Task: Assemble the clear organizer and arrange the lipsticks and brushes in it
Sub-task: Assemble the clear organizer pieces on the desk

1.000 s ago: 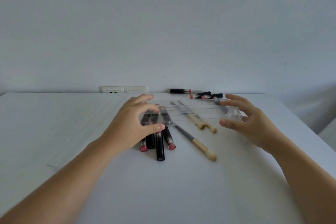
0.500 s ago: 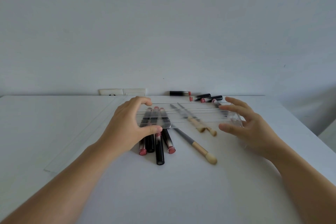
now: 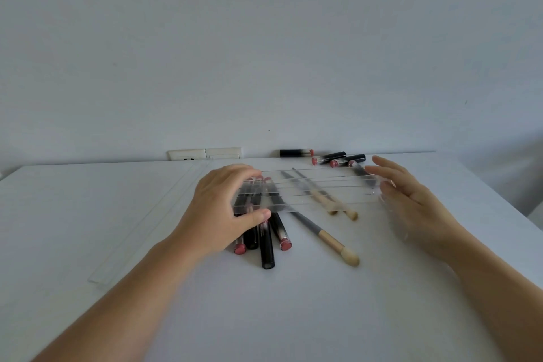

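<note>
A: How much room is there on the desk (image 3: 88, 214)?

B: Its far edge meets the wall across the middle of the frame, and the right edge slants down at the right. The lower centre is bare.

A: What lies around the clear organizer (image 3: 317, 191)?

B: It sits at frame centre, over four lipsticks (image 3: 266, 241) and three brushes (image 3: 323, 236). A long clear panel (image 3: 138, 229) lies at centre left. More lipsticks (image 3: 338, 157) line the far edge, beside a wall socket (image 3: 204, 153).

A: And the hands?

B: The left hand (image 3: 223, 214) grips the organizer's left end, fingers (image 3: 249, 173) curled over the top and thumb on the near edge. The right hand (image 3: 411, 203) has its fingers nearly straight against the right end.
</note>
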Demonstrator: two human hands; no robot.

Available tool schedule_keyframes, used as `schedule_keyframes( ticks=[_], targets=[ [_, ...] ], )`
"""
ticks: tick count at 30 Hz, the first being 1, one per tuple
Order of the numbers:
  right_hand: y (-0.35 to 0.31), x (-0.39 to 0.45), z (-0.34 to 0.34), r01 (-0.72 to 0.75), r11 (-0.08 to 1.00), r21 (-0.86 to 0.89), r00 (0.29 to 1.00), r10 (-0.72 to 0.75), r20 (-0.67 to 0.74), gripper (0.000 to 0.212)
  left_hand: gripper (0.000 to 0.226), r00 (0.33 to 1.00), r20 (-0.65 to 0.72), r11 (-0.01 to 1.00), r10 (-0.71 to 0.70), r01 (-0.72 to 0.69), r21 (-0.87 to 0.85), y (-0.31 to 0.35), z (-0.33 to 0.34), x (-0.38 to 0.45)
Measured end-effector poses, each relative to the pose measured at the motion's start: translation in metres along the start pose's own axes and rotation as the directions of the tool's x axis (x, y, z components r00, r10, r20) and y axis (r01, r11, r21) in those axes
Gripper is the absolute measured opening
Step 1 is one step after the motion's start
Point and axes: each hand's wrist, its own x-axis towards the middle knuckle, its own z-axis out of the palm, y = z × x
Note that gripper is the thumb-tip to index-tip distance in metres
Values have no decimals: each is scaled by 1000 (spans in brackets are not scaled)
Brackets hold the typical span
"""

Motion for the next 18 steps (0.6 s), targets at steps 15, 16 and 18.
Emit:
schedule_keyframes(
  ticks=[15, 16, 18],
  targets=[
    [-9, -2, 4, -14, 999, -33, 995, 11, -104, 48, 39, 906, 27, 831, -422, 398, -388, -18, 5, -9],
    [-8, -2, 4, -26, 1000, -17, 994, 24, -109, 49, 43, 909, 38, 833, -415, 397, -386, -18, 4, -10],
    [-8, -3, 3, -50, 999, 12, 993, 51, -110, 51, 46, 914, 70, 838, -400, 396, -374, -19, 2, -13]
  ],
)
